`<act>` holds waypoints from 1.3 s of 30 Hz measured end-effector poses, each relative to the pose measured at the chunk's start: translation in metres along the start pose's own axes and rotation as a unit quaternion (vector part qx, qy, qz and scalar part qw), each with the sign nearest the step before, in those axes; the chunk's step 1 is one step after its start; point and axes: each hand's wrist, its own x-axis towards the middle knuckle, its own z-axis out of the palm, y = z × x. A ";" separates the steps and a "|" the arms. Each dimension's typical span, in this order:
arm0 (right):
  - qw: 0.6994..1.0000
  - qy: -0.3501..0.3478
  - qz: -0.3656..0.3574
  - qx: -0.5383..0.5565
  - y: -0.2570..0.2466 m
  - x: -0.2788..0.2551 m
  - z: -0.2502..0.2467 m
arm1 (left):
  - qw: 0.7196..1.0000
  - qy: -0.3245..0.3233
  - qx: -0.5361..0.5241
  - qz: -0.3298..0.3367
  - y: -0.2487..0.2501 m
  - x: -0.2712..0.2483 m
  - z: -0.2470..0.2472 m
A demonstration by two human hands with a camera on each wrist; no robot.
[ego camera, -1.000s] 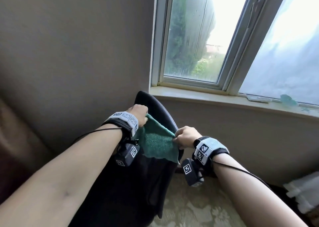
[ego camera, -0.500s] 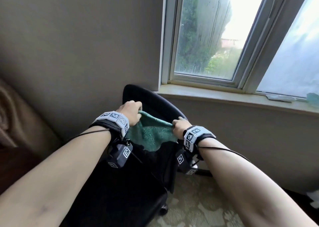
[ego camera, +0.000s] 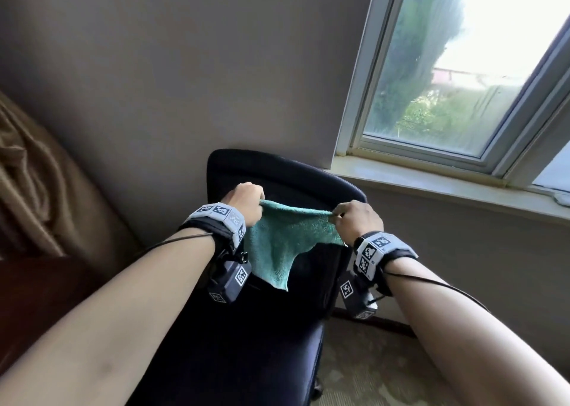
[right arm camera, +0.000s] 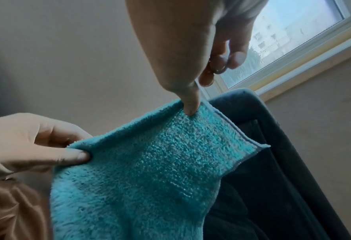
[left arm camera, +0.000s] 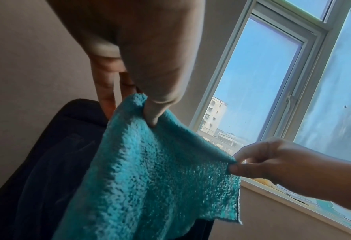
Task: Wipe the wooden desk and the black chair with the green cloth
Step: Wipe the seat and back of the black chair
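A: What do the hands do?

B: The left hand (ego camera: 243, 203) pinches one upper corner of the green cloth (ego camera: 285, 239) between thumb and fingers. The right hand (ego camera: 357, 220) pinches the other upper corner in the same way. The top edge of the cloth is stretched between them, and the rest hangs free below, ending in a loose point.

A: Where is the cloth in relation to the chair?

B: It hangs in the air in front of the backrest of the black chair (ego camera: 277, 171), a little under the backrest's top edge. I cannot tell if the hanging part touches the chair.

A: And around the chair, how much room?

B: Behind the backrest is a plain wall (ego camera: 185, 66), close. To the right, the window sill (ego camera: 447, 189) passes near the backrest's right corner, with the window (ego camera: 447, 81) above it. On the left is a brown curtain (ego camera: 37, 174) and a dark brown surface (ego camera: 40, 297) under it. At lower right, beside the seat, open carpet (ego camera: 370, 368) shows.
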 end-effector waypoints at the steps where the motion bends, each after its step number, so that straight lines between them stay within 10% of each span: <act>1: 1.000 0.004 0.016 0.008 -0.010 0.005 0.006 | 1.000 0.000 0.004 0.008 -0.011 0.010 -0.001; 14: 0.973 0.068 0.170 0.142 -0.113 0.083 0.053 | 0.997 0.002 -0.023 0.080 -0.110 0.120 -0.019; 32: 0.977 0.048 -0.047 0.204 -0.193 0.162 0.126 | 0.991 0.131 0.009 -0.033 -0.201 0.163 -0.027; 39: 0.995 0.059 -0.041 0.065 -0.202 0.181 0.151 | 0.985 0.140 0.082 -0.061 -0.229 0.186 -0.025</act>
